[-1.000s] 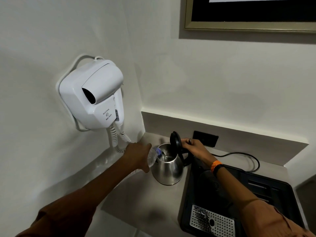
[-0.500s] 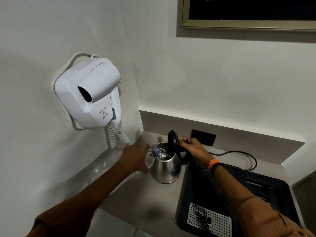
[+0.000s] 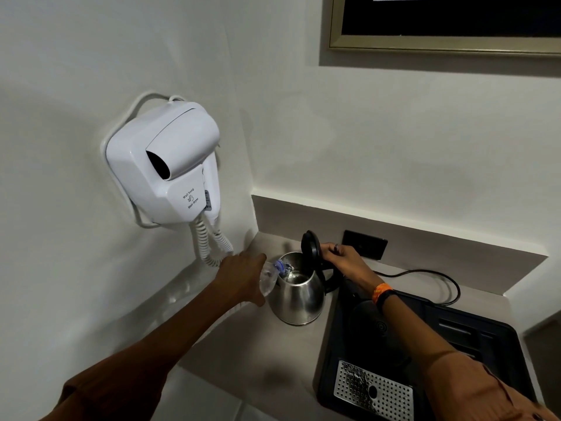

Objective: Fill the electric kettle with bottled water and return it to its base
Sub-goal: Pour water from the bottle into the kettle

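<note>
Left hand (image 3: pixel 239 276) wrapped tight round the tipped bottle (image 3: pixel 268 279), neck over the open kettle (image 3: pixel 299 294); right hand (image 3: pixel 344 261) fingers (image 3: pixel 329 249) holding the raised lid (image 3: pixel 310 247).

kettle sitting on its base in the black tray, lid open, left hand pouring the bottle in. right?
Not quite: the head view shows the kettle on the counter beside the black tray, off its base. The lid is open, and the left hand pours from the bottle.

White walls (image 3: pixel 394 141), wall-hung hair dryer (image 3: pixel 164 165), gold-framed, perhaps mirror (image 3: pixel 440 47), grey counter (image 3: pixel 230 354).
</note>
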`<action>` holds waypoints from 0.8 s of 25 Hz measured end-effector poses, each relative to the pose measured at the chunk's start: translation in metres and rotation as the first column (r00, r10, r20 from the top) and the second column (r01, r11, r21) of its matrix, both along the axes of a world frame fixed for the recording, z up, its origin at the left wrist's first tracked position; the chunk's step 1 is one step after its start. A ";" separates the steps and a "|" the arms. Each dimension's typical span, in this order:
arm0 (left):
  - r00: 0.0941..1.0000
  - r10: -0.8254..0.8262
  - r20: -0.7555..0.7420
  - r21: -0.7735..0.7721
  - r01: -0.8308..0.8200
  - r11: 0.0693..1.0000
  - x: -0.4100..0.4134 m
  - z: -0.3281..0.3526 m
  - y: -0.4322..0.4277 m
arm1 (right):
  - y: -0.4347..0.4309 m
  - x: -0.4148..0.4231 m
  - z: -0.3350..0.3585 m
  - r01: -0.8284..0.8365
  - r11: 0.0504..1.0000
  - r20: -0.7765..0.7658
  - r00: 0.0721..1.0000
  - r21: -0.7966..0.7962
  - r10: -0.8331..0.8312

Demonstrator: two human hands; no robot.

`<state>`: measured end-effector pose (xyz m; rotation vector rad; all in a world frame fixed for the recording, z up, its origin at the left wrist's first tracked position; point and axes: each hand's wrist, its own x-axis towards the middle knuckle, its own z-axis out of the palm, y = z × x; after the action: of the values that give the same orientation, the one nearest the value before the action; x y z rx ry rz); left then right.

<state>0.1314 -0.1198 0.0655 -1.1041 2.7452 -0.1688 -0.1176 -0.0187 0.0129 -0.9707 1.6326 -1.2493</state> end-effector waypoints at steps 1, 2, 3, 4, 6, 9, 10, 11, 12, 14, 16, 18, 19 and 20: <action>1.000 0.002 0.001 0.005 -0.002 1.000 0.000 0.000 0.000 | 0.000 0.000 0.000 0.000 1.000 -0.001 1.000 -0.002 0.000; 1.000 0.003 0.006 0.006 -0.003 1.000 0.001 -0.001 0.001 | 0.000 0.000 0.000 0.001 1.000 -0.001 1.000 -0.002 -0.001; 1.000 0.002 0.012 0.001 -0.002 1.000 0.001 -0.001 0.001 | 0.000 0.000 0.000 0.003 1.000 -0.002 1.000 -0.001 -0.003; 1.000 0.002 0.016 -0.006 -0.002 1.000 0.002 -0.002 0.001 | 0.000 0.001 0.000 0.005 1.000 -0.003 1.000 0.001 -0.005; 1.000 0.011 0.006 -0.006 -0.011 1.000 0.003 -0.002 0.003 | 0.001 0.001 0.002 0.004 1.000 -0.010 1.000 0.001 -0.004; 1.000 0.019 -0.003 0.008 -0.019 1.000 0.006 -0.005 0.004 | 0.002 0.002 0.004 0.008 1.000 -0.012 1.000 -0.005 -0.008; 1.000 0.020 -0.014 0.014 -0.020 1.000 0.007 -0.006 0.004 | 0.002 0.002 0.004 0.008 1.000 -0.012 1.000 -0.008 -0.008; 0.999 0.019 -0.030 0.020 -0.019 1.000 0.007 -0.007 0.005 | 0.001 0.002 0.005 0.010 1.000 -0.013 1.000 -0.010 -0.010; 0.999 0.019 -0.051 0.022 -0.018 1.000 0.008 -0.008 0.005 | 0.001 0.003 0.004 0.011 1.000 -0.014 1.000 -0.011 -0.011; 0.994 0.019 -0.105 0.019 -0.017 1.000 0.009 -0.012 0.006 | 0.001 0.003 0.004 0.012 1.000 -0.013 1.000 -0.014 -0.012; 0.985 0.028 -0.173 0.034 -0.023 0.999 0.011 -0.018 0.008 | 0.000 0.002 0.002 0.011 1.000 -0.007 1.000 -0.018 -0.011; 0.972 0.049 -0.228 0.053 -0.037 0.998 0.013 -0.027 0.011 | 0.000 0.001 0.001 0.010 1.000 -0.006 1.000 -0.024 -0.011; 0.969 0.059 -0.240 0.062 -0.046 0.997 0.014 -0.032 0.012 | 0.000 0.001 0.000 0.010 1.000 -0.013 1.000 -0.025 -0.011; 0.965 0.076 -0.250 0.078 -0.058 0.995 0.016 -0.035 0.013 | -0.001 0.001 -0.001 0.010 1.000 -0.020 1.000 -0.023 -0.010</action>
<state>0.1469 -0.1068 0.0306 -1.2779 2.9004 0.0831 -0.1169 -0.0200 0.0115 -0.9934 1.6431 -1.2716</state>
